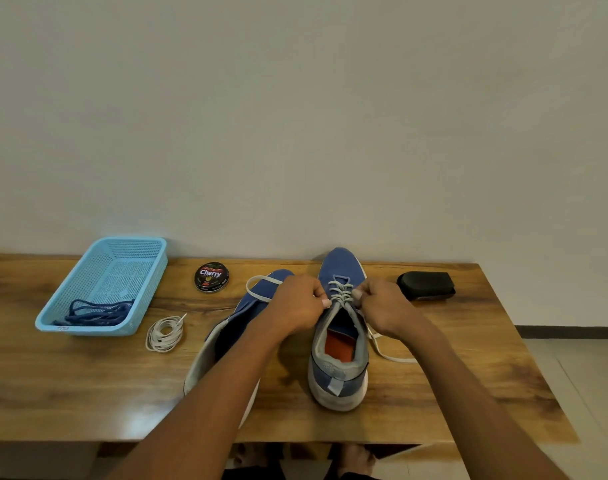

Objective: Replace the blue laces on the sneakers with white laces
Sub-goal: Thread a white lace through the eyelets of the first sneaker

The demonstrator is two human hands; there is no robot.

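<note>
Two blue sneakers stand on the wooden table. The right sneaker (340, 341) points away from me and has a white lace (340, 293) threaded through its eyelets. My left hand (297, 306) pinches the lace on the shoe's left side, and my right hand (387, 306) pinches it on the right side. One lace end loops out to the left (261, 289); the other trails on the table at the right (385, 351). The left sneaker (226, 341) lies partly under my left forearm, with no lace visible in it. A coiled white lace (164, 334) rests beside it.
A light blue mesh basket (122, 268) at the left holds the removed blue laces (98, 313). A round black Cherry polish tin (211, 277) sits near the wall. A black shoe brush (426, 285) lies at the right. The table's right edge is close to the brush.
</note>
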